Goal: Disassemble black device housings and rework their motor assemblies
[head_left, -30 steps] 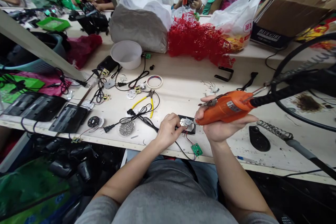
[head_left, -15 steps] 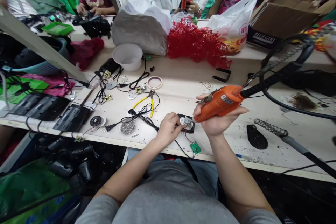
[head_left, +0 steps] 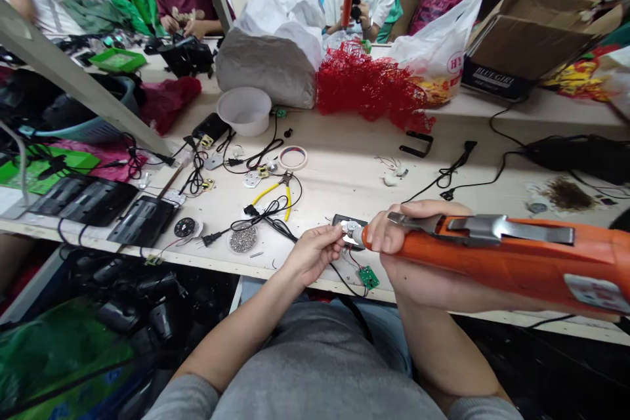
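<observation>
My right hand (head_left: 413, 256) is wrapped round an orange power screwdriver (head_left: 497, 259) with a metal lever on top. Its tip points left at a small round silver part (head_left: 351, 228) on a black piece (head_left: 347, 221). My left hand (head_left: 312, 252) pinches that silver part from the left at the bench's front edge. Red and black wires run from the piece down to a small green circuit board (head_left: 369, 277).
Yellow-handled pliers (head_left: 273, 189), a dish of screws (head_left: 243, 239), a tape roll (head_left: 292, 157), black cables and black housings (head_left: 140, 220) lie to the left. A white bowl (head_left: 244, 109), red mesh (head_left: 369, 82), bags and a cardboard box (head_left: 536, 33) stand behind. Other people work across the bench.
The screwdriver has swung down to lie level, its body now close to the camera and its tip at the silver part. My left hand has lifted slightly, still pinching the part.
</observation>
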The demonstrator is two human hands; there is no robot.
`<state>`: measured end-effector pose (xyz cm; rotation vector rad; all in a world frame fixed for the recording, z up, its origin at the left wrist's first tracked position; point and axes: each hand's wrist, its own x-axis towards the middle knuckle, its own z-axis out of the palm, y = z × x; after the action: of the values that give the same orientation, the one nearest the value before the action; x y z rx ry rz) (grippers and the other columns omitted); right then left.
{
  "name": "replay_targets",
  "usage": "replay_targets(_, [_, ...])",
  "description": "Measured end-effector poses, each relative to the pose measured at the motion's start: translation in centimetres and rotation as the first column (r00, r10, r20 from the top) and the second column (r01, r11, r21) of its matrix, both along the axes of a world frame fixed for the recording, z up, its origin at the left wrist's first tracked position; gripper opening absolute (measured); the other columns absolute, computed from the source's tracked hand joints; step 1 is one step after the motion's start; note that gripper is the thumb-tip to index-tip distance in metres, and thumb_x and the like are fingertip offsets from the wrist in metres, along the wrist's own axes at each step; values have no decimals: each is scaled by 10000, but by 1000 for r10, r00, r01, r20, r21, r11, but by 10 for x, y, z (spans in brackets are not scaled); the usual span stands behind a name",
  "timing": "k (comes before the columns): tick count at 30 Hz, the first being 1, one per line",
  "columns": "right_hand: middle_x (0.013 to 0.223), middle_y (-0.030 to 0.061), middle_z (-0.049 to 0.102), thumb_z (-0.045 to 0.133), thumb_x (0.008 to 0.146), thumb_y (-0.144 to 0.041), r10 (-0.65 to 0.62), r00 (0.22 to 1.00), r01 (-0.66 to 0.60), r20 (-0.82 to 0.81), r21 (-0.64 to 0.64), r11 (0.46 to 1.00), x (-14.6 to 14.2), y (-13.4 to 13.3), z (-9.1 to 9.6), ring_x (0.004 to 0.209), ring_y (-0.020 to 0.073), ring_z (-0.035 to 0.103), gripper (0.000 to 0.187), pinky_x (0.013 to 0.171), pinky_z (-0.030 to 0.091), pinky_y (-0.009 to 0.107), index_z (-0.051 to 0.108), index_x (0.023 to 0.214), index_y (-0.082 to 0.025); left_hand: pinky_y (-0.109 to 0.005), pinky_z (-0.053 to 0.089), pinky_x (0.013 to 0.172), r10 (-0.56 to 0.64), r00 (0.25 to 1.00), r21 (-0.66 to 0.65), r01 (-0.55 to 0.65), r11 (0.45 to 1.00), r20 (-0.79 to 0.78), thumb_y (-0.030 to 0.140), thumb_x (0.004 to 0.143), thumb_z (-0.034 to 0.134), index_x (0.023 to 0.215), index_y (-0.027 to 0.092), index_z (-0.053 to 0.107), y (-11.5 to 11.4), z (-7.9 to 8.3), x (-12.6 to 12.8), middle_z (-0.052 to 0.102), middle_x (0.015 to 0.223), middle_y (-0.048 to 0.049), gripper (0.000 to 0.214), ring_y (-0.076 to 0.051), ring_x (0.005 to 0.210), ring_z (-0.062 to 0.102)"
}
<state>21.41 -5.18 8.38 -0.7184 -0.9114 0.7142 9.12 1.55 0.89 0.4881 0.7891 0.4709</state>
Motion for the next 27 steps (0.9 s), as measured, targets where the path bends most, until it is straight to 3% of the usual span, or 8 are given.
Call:
replay_targets(8, [563,13,587,423,769,-891,-48,999,47,27,34,998,-5,7,-3,494,227,567,716,511,511,418,738,1008,-294,-79,314,384,50,999,-274,-43,961,20,302,908,697,664,112,584,1,10,5,500,528,42,329,-3,422,432])
replay_targets(11, [577,24,598,389,726,-940,-32,999,32,5,48,998,-4,16,-8,490,225,573,808,466,497,394,739,996,-264,-93,337,411,-52,999,-183,52,982,6,393,845,758,688,113,613,-3,10,2,546,569,25,352,-11,454,454])
replay_targets(13, [578,27,594,374,689,-971,-44,999,45,-31,16,999,-2,26,-13,456,208,557,850,403,451,351,736,926,-240,-137,383,441,-222,971,25,225,974,-88,392,747,836,705,117,637,-7,6,-3,595,611,3,341,-42,490,491])
replay_targets(15, [572,19,579,349,671,-989,-72,995,69,-67,-56,996,0,37,-18,407,175,521,861,356,390,304,710,846,-227,-195,434,495,-266,917,338,362,869,-299,307,706,852,711,134,647,-7,0,-9,617,638,-4,269,-85,532,528])
replay_targets(18, [571,0,555,313,662,-1002,-92,993,82,-77,-122,989,1,50,-25,376,140,480,864,343,353,272,660,813,-225,-287,516,682,115,849,770,400,497,-515,161,728,782,796,174,665,1,-11,-14,641,767,-13,135,-157,720,606])
replay_targets(20, [556,-9,537,292,656,-1009,-106,992,97,-70,-127,987,1,56,-29,367,138,470,876,338,348,272,644,807,-222,-343,532,815,297,812,859,433,273,-503,132,733,762,918,200,679,11,-18,-13,650,903,-27,214,-196,873,627])
replay_targets(21, [546,-13,527,282,659,-1009,-125,990,115,-70,-129,985,0,58,-31,360,137,464,879,331,339,270,641,800,-219,-365,532,862,311,808,865,453,216,-501,129,730,764,979,210,680,15,-21,-11,652,965,-35,275,-210,935,629])
replay_targets(27, [485,-25,488,245,659,-1013,-137,990,129,-39,-165,978,-1,64,-35,337,125,435,908,317,307,251,659,774,-214,-392,515,982,158,840,846,480,233,-520,109,744,751,1111,219,699,27,-35,0,636,1170,-66,387,-226,1075,630])
